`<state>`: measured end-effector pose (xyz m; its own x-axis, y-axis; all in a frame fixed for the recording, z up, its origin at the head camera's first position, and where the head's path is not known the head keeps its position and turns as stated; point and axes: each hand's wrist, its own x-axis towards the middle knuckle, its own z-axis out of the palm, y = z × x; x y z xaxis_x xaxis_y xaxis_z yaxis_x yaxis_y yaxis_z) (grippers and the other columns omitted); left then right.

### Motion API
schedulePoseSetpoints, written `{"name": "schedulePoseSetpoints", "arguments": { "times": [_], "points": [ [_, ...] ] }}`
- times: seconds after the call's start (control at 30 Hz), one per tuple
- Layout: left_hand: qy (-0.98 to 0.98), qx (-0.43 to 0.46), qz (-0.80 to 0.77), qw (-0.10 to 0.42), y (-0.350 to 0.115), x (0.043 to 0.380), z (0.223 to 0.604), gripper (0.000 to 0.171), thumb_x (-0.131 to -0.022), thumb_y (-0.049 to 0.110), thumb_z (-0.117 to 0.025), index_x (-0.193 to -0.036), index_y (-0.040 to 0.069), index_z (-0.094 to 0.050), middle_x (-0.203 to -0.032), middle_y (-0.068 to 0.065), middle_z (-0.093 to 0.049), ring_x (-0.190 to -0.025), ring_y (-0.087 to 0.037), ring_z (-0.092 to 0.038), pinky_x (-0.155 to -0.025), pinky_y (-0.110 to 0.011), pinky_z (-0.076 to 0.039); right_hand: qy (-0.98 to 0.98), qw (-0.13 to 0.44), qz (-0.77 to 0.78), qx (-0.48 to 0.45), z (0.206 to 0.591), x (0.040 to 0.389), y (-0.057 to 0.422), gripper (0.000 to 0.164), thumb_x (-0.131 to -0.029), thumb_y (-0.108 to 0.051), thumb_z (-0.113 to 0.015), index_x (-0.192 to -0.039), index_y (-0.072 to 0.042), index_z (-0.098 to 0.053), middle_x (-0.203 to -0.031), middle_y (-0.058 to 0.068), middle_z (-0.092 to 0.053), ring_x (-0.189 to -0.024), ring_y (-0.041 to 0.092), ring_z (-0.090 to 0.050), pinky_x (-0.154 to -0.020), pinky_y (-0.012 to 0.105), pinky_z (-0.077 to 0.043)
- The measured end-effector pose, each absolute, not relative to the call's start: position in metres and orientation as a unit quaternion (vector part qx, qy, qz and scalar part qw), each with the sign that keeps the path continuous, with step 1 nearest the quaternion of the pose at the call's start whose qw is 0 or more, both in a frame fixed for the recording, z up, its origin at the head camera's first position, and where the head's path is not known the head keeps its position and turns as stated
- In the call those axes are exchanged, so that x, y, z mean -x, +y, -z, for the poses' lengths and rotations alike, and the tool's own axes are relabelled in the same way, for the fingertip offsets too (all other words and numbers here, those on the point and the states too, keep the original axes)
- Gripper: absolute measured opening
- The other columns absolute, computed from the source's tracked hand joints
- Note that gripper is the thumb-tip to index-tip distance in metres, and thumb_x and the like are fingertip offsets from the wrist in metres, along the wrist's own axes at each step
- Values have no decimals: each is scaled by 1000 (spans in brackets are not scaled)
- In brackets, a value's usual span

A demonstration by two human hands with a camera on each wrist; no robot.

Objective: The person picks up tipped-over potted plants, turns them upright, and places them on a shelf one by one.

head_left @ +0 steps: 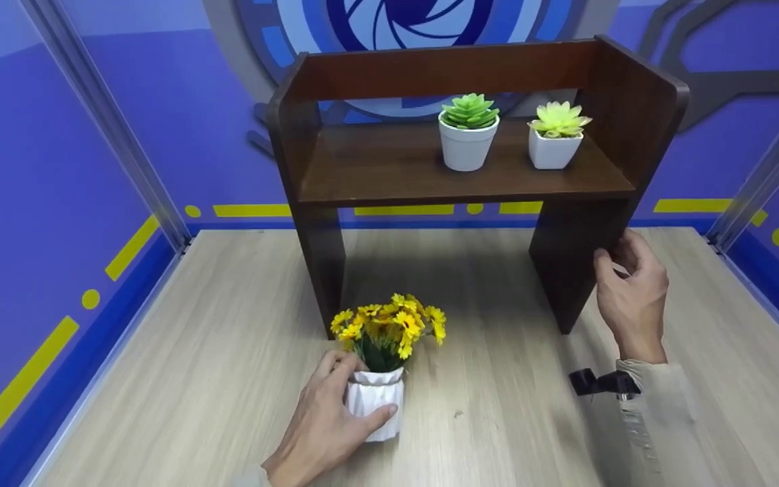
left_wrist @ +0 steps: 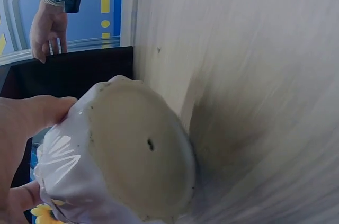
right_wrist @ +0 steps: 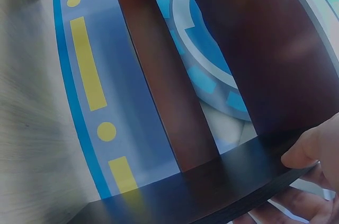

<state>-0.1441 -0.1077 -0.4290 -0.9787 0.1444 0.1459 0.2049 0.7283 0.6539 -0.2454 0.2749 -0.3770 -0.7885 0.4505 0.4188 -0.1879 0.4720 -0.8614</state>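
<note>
My left hand (head_left: 327, 416) grips a white pleated pot (head_left: 374, 404) of yellow artificial flowers (head_left: 393, 321). Its round beige base (left_wrist: 143, 144) faces the left wrist camera, so the pot is off the table, at least on one side. It is in front of the left leg of a dark brown wooden shelf (head_left: 457, 193). At the shelf's right side panel (head_left: 575, 250), my right hand (head_left: 633, 294) holds the edge, thumb in front and fingers on the outer face. In the right wrist view the right hand (right_wrist: 312, 176) has its thumb over the dark panel.
On the shelf board stand a round white pot with a green succulent (head_left: 467, 132) and a square white pot with a paler succulent (head_left: 556, 135). The shelf stands on a light wood table (head_left: 227, 325). Blue printed walls (head_left: 119, 122) enclose the back and sides.
</note>
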Motion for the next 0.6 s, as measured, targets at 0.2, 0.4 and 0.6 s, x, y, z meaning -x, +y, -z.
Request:
{"name": "schedulePoseSetpoints", "arguments": {
  "times": [0.2,0.4,0.6],
  "points": [
    [-926,87,361,64,-106,143,426,49,-73,43,-89,-108,19,-63,-116,4,-55,-105,-16,-58,-92,-41,-55,-798,315,-507,78,377,245,275,37,-100,-16,-57,-137,-17,-64,-127,13,-71,-97,-6,-62,-83,12,-49],
    [-922,86,367,85,-106,141,421,49,-73,41,-90,-108,20,-63,-117,5,-54,-102,-13,-57,-89,-36,-55,-800,311,-507,80,377,246,275,38,-100,-16,-56,-137,-18,-64,-127,12,-71,-97,-6,-62,-84,12,-49],
    [-914,89,381,106,-104,140,413,47,-72,39,-91,-104,20,-64,-116,5,-54,-101,-14,-57,-87,-35,-55,-799,316,-505,81,378,246,275,36,-100,-16,-56,-135,-15,-64,-125,12,-72,-96,-7,-62,-83,9,-49]
  ]
}}
